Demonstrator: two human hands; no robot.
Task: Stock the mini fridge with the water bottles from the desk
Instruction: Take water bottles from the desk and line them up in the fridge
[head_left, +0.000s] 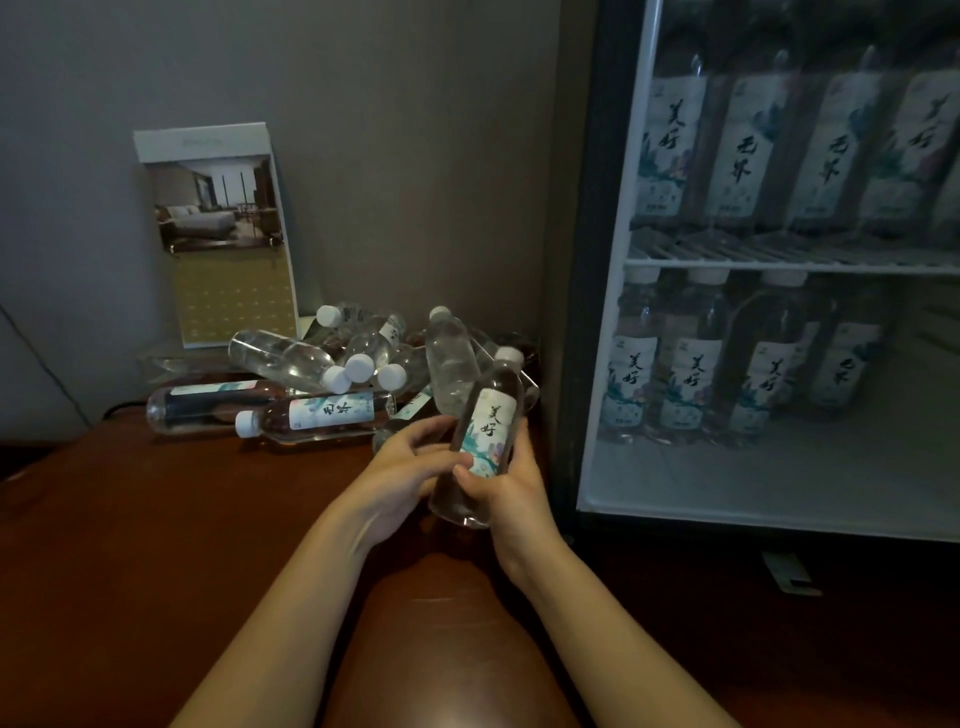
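Water bottle (485, 426) is up in both hands, just in front of the heap and just left of the mini fridge (587, 312). Our right hand (514, 493) wraps its lower half with the thumb across the front. Our left hand (405, 467) curls its fingers against the label side. The bottle tilts, white cap up and to the right. That's one bottle held.

Behind it, the heap of bottles (332, 374) lies on the bench (156, 519) by the wall. We count at least seven, lying or leaning, too tangled for an exact number.

Over in the fridge, we make out four upper bottles (743, 145) standing on the wire shelf (779, 262). Four lower bottles (691, 379) stand beneath it, upright with labels out. One brochure card (223, 234) stands at the back left, beside the heap.
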